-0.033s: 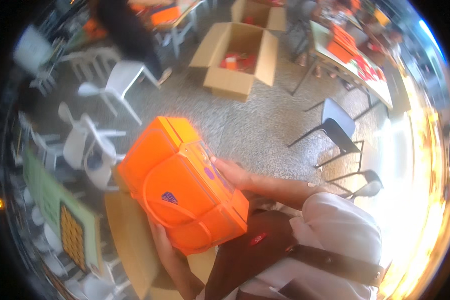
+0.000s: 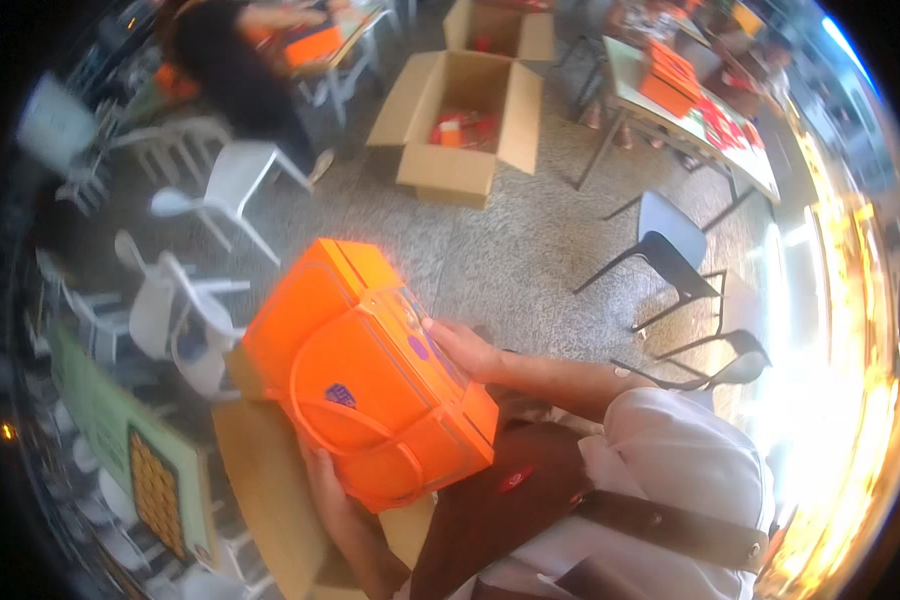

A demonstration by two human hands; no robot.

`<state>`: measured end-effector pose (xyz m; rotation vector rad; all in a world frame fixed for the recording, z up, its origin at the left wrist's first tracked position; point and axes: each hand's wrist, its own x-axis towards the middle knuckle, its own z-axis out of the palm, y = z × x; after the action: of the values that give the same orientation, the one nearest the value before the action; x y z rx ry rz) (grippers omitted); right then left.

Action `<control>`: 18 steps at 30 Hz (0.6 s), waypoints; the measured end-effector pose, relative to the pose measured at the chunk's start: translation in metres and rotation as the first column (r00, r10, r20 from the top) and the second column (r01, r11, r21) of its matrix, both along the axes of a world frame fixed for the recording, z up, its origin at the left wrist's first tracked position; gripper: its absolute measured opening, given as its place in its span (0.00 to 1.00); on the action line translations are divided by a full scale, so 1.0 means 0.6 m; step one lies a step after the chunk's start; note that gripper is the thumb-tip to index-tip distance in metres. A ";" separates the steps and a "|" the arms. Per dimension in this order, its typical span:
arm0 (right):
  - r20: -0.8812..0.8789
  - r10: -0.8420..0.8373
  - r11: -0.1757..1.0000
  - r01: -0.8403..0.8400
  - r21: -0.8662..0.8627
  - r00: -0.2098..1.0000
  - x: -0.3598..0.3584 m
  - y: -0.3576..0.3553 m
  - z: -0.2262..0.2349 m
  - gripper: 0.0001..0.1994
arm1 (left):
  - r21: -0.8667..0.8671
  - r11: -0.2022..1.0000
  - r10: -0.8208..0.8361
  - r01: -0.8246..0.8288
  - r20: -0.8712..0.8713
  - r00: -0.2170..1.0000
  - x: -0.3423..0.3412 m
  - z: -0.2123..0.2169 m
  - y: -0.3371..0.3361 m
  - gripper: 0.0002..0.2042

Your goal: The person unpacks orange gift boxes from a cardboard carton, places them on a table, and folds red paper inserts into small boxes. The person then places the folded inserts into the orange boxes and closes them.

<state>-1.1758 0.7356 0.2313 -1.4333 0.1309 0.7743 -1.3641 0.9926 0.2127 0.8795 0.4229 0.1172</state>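
A bright orange gift box [image 2: 370, 370] with loop handles and small purple marks is held tilted in front of my body. My right hand [image 2: 462, 350] presses on its right side, fingers laid against the panel. From below left, my left hand [image 2: 320, 465] supports the lower side; its fingers are mostly hidden behind the box. Beneath the gift box and my left forearm stands an open cardboard carton [image 2: 255, 480], largely covered by them.
Ahead stands another open carton [image 2: 445, 170] with red and orange packs inside. White chairs [image 2: 235, 180] are at left, a dark chair [image 2: 670, 225] at right. A table [image 2: 625, 75] bears orange boxes; a tray of round items [image 2: 155, 490] lies lower left. A person in dark clothes [image 2: 235, 70] stands far left.
The surroundings have shifted slightly in the picture, the far carton and right-hand table a little to the left. Both hands keep the same hold on the gift box.
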 end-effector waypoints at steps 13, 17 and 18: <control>0.193 -0.581 0.813 0.556 0.173 0.791 -0.128 0.183 -0.279 0.30 | 0.175 0.825 -0.554 0.536 0.067 0.830 0.147 -0.201 0.297 0.35; 0.134 -0.709 0.702 0.675 0.228 0.692 -0.184 0.290 -0.284 0.28 | 0.217 0.709 -0.699 0.672 0.085 0.710 0.165 -0.208 0.399 0.36; 0.121 -0.729 0.680 0.693 0.239 0.674 -0.194 0.312 -0.276 0.27 | 0.189 0.705 -0.705 0.683 0.078 0.705 0.169 -0.211 0.415 0.36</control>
<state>-1.2921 0.9228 0.0658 -1.1414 0.4304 -0.0287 -1.2624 1.2415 0.0860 1.1208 -0.0859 -0.5012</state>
